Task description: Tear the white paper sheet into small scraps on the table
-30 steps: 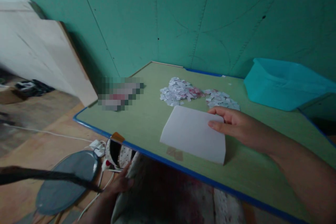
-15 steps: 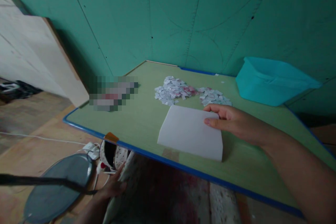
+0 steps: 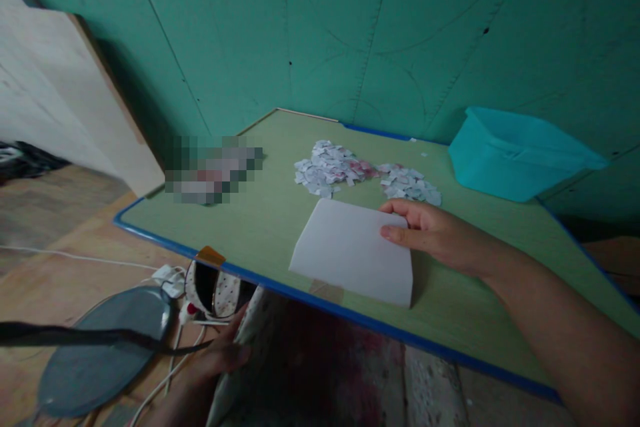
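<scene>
A white folded sheet of paper lies on the green table near its blue front edge. My right hand rests on the sheet's right side, thumb on top and fingers curled round its far right corner. Below the table edge my left hand is down by a pale cloth; its fingers are dim and partly hidden. Beyond the sheet lie two heaps of small torn paper scraps, white with some red.
A teal plastic tub stands at the table's back right against the green wall. A blurred-out object lies at the table's left. On the floor are a grey round base, white cables and a spotted mug.
The view has shifted slightly; the sheet and my right hand sit a little further left and nearer the table edge. My left hand stays low by the cloth.
</scene>
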Demonstrator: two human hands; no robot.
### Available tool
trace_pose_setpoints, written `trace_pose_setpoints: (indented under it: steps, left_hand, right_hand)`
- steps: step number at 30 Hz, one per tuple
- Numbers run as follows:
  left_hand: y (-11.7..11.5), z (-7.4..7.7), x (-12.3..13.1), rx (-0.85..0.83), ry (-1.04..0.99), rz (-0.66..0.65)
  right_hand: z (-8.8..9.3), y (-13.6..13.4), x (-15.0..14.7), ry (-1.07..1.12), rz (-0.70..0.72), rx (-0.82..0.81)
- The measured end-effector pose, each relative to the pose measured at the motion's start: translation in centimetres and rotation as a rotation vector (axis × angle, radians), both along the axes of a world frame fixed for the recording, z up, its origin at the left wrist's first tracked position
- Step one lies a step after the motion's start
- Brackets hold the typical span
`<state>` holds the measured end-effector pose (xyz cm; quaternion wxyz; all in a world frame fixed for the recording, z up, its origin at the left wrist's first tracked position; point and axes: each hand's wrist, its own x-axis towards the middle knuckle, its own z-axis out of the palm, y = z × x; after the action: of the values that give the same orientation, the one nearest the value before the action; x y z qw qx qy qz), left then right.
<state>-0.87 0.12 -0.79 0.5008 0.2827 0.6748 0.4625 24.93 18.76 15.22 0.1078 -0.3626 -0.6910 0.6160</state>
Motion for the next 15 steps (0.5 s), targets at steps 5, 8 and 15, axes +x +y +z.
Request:
trace_pose_setpoints:
  steps: [5, 8, 15]
  left_hand:
    - [0.1, 1.1, 1.2, -0.002, 0.028, 0.008]
    - [0.1, 1.4, 1.0, 0.001, 0.082, -0.055]
    - [0.1, 1.5, 0.7, 0.007, 0.026, -0.043]
  right_hand:
    - [0.1, -0.1, -0.1, -0.001, 0.007, -0.001]
    - [0.0, -0.2, -0.2, -0.001, 0.02, -0.01]
    - [0.0, -0.6, -0.4, -0.014, 0.058, -0.032]
